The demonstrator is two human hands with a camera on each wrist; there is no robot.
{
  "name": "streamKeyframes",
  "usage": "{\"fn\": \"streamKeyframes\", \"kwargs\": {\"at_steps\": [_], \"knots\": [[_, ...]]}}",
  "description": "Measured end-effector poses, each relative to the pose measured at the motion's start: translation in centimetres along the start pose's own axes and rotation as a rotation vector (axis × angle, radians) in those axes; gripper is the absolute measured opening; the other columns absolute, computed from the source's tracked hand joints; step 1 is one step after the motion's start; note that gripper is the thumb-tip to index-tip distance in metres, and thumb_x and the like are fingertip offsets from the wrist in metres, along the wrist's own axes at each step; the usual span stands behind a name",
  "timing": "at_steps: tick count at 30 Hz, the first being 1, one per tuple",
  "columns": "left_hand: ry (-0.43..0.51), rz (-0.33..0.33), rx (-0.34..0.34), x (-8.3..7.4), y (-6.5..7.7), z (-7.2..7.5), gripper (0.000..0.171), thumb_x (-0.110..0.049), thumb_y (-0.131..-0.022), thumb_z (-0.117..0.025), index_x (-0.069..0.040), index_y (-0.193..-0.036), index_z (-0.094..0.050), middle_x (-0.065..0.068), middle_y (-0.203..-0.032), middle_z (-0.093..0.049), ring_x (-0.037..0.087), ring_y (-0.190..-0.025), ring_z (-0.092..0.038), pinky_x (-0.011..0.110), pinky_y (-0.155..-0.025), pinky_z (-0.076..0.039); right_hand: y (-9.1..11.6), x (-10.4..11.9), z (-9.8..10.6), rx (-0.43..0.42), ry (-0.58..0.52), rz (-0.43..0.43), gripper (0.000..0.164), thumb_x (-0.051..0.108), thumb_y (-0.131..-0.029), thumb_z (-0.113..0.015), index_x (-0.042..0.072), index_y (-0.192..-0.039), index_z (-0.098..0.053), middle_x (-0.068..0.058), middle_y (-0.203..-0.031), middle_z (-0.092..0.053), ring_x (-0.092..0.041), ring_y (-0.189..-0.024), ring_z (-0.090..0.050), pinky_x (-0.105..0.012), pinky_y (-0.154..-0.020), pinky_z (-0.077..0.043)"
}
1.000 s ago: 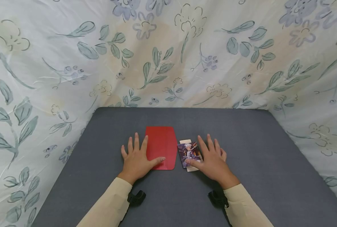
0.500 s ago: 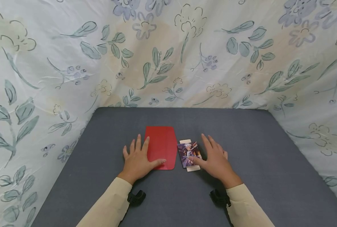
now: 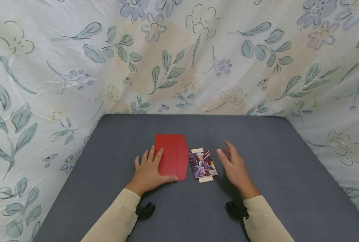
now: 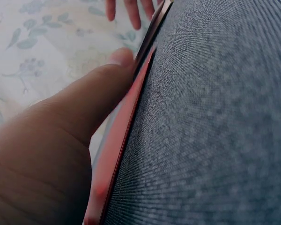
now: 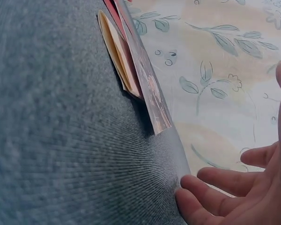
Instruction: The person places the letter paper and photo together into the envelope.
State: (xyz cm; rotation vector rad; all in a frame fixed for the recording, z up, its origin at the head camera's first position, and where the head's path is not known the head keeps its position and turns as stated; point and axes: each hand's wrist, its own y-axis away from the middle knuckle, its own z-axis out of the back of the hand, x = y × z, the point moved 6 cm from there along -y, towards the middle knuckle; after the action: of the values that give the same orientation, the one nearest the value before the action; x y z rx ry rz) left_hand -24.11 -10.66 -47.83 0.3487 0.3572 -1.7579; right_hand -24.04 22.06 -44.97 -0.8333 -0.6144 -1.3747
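A red envelope (image 3: 171, 156) lies flat on the grey table. My left hand (image 3: 147, 173) rests over its left side with fingers spread and straight, the thumb along its lower edge. In the left wrist view the thumb touches the red envelope (image 4: 116, 136) from above. Just right of the envelope is a picture card (image 3: 202, 164) showing a cartoon figure in a chef's hat. Beneath it a cream folded piece (image 3: 205, 179) sticks out at top and bottom; the right wrist view shows its layered edge (image 5: 114, 54). My right hand (image 3: 237, 171) is beside the card, fingers loosely bent, holding nothing.
The grey tabletop (image 3: 258, 141) has cloth-like texture. A floral curtain (image 3: 173, 67) hangs behind it and along both sides. Black wrist bands (image 3: 145, 210) sit at both cuffs.
My right hand has drawn away from the card to the right and turned thumb upward, uncovering the card. The left hand has slid slightly down, its thumb lower on the envelope. Envelope and card stay put.
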Motion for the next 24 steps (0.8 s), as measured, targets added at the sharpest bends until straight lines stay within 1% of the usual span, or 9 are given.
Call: {"fn": "streamKeyframes", "kwargs": {"at_steps": [4,8,12,14,18,20,24], "knots": [[0.009,-0.026,0.007,-0.2,0.2,0.0,0.132,-0.083,-0.070,-0.081,-0.017,-0.173,-0.033,0.019,-0.179,-0.016,0.047,-0.159,-0.019,0.075,-0.120,-0.009,0.1,-0.2,-0.1,0.003,-0.049,-0.028,0.076,0.054,-0.116,-0.044,0.007,-0.172,-0.025,-0.032,-0.153,-0.053,-0.050,-0.132,-0.059,-0.067,-0.105,-0.049],[-0.001,-0.041,0.011,-0.2,0.2,-0.1,0.131,-0.082,-0.070,-0.082,-0.017,-0.172,-0.035,0.018,-0.179,-0.018,0.047,-0.158,-0.020,0.075,-0.120,-0.011,0.2,-0.3,-0.1,0.006,-0.124,-0.049,0.071,0.053,-0.117,-0.042,0.007,-0.170,-0.031,-0.031,-0.150,-0.056,-0.045,-0.123,-0.066,-0.059,-0.095,-0.058],[0.001,-0.046,0.017,-0.2,0.3,-0.1,0.128,-0.080,-0.071,-0.083,-0.016,-0.172,-0.036,0.018,-0.179,-0.019,0.045,-0.159,-0.019,0.074,-0.121,-0.011,0.1,-0.2,-0.3,0.029,-0.212,-0.081,0.073,0.055,-0.117,-0.042,0.004,-0.168,-0.034,-0.030,-0.149,-0.057,-0.046,-0.120,-0.068,-0.052,-0.088,-0.062],[0.000,-0.049,0.019,-0.2,0.3,-0.1,0.127,-0.079,-0.072,-0.082,-0.016,-0.172,-0.036,0.018,-0.179,-0.018,0.045,-0.159,-0.019,0.073,-0.121,-0.013,0.2,-0.2,-0.4,0.051,-0.270,-0.105,0.074,0.055,-0.116,-0.042,0.001,-0.167,-0.033,-0.033,-0.149,-0.056,-0.048,-0.121,-0.066,-0.052,-0.087,-0.063],[-0.004,-0.058,0.020,-0.2,0.3,-0.1,0.125,-0.079,-0.074,-0.082,-0.015,-0.172,-0.037,0.018,-0.178,-0.019,0.044,-0.159,-0.019,0.072,-0.121,-0.015,0.3,0.0,-0.6,0.097,-0.377,-0.152,0.074,0.053,-0.117,-0.042,-0.003,-0.164,-0.033,-0.038,-0.149,-0.054,-0.052,-0.125,-0.062,-0.056,-0.090,-0.061],[-0.008,-0.061,0.023,-0.2,0.3,-0.1,0.125,-0.079,-0.074,-0.081,-0.015,-0.172,-0.037,0.019,-0.178,-0.019,0.044,-0.159,-0.019,0.071,-0.121,-0.016,0.5,0.1,-0.7,0.119,-0.367,-0.167,0.074,0.054,-0.117,-0.042,-0.003,-0.163,-0.035,-0.036,-0.150,-0.054,-0.050,-0.127,-0.060,-0.056,-0.092,-0.061],[-0.010,-0.067,0.028,-0.1,0.3,-0.2,0.124,-0.080,-0.074,-0.081,-0.015,-0.171,-0.038,0.019,-0.179,-0.018,0.044,-0.159,-0.019,0.071,-0.121,-0.018,0.8,0.4,-1.1,0.151,-0.289,-0.174,0.076,0.058,-0.116,-0.041,-0.002,-0.163,-0.039,-0.031,-0.153,-0.055,-0.044,-0.129,-0.058,-0.053,-0.094,-0.059]]}}
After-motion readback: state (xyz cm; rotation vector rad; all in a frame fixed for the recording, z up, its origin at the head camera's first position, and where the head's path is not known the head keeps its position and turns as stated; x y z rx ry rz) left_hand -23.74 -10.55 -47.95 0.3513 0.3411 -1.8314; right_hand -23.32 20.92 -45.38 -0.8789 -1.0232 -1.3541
